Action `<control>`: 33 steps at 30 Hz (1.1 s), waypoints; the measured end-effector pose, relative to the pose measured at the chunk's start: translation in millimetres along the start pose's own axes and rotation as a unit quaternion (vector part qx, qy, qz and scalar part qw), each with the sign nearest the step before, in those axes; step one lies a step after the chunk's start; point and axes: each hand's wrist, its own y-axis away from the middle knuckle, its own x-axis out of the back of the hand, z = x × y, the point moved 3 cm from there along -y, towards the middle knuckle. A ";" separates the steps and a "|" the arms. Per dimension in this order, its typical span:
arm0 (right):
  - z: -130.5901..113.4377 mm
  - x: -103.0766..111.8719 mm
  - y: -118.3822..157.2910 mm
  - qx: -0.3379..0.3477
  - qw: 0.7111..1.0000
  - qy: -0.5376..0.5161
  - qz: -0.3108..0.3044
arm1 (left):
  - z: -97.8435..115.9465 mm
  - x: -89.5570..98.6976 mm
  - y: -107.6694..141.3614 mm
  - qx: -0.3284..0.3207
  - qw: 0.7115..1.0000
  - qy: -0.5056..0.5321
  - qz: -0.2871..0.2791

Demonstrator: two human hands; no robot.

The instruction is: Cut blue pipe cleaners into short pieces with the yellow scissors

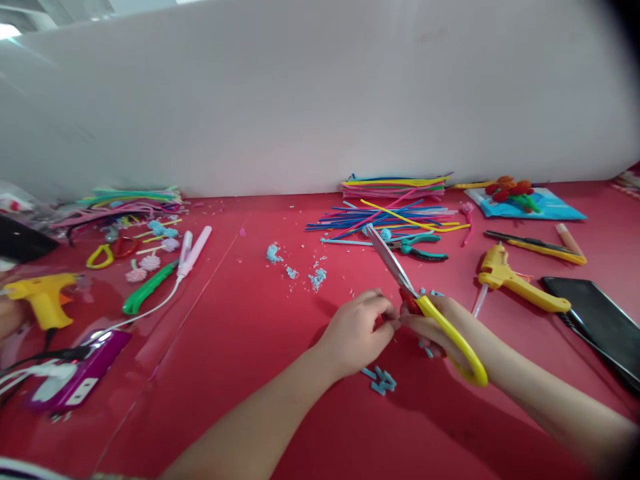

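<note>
Near the middle of the red table (pixel 280 333), my left hand (pixel 357 333) has its fingers pinched together, and whatever lies between them is too small to name. My right hand (pixel 445 327) holds scissors (pixel 395 263) with yellow and red handles, their blades pointing up and to the left. The fingertips of both hands meet. Short light-blue pieces (pixel 384 381) lie below the hands, and more show around my right hand. Pale blue fluff (pixel 317 279) is scattered above my left hand.
Colourful pipe cleaners (pixel 385 217) and teal pliers (pixel 420 248) lie behind the hands. To the right are a yellow glue gun (pixel 520 280) and a black phone (pixel 597 320). A purple power strip (pixel 83 373) and another person's hand (pixel 10 317) are at the left.
</note>
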 end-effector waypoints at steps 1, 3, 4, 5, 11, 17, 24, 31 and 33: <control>-1.3 1.4 -1.6 0.006 1.000 0.010 0.013 | -1.2 1.4 -0.4 0.002 1.000 -0.005 0.005; -3.4 6.2 -5.7 0.022 0.998 0.030 0.052 | -5.6 5.1 -1.8 0.010 0.999 -0.023 0.025; -4.1 9.3 -7.6 0.030 0.996 0.038 0.072 | -8.7 7.1 -2.7 0.017 0.999 -0.036 0.035; -4.5 12.3 -9.1 0.036 0.994 0.042 0.090 | -12.2 9.1 -3.6 0.027 0.997 -0.049 0.045; -7.5 18.9 -4.3 0.028 0.996 0.018 0.086 | -20.0 13.3 -6.2 0.063 0.992 -0.043 0.100; -5.8 9.0 -2.9 0.026 0.999 0.018 0.033 | -5.6 -1.4 -3.6 0.061 0.996 0.058 0.016; -2.2 4.9 -2.5 0.087 0.988 0.107 0.066 | -7.5 -6.9 -1.3 0.067 0.997 0.019 0.021; -7.6 7.7 2.1 0.111 0.979 0.147 0.087 | -7.0 -7.6 -1.4 0.080 0.995 0.056 0.020; -8.5 16.7 2.2 0.105 0.973 0.176 0.109 | -9.9 -4.4 -2.5 0.103 0.989 0.099 0.046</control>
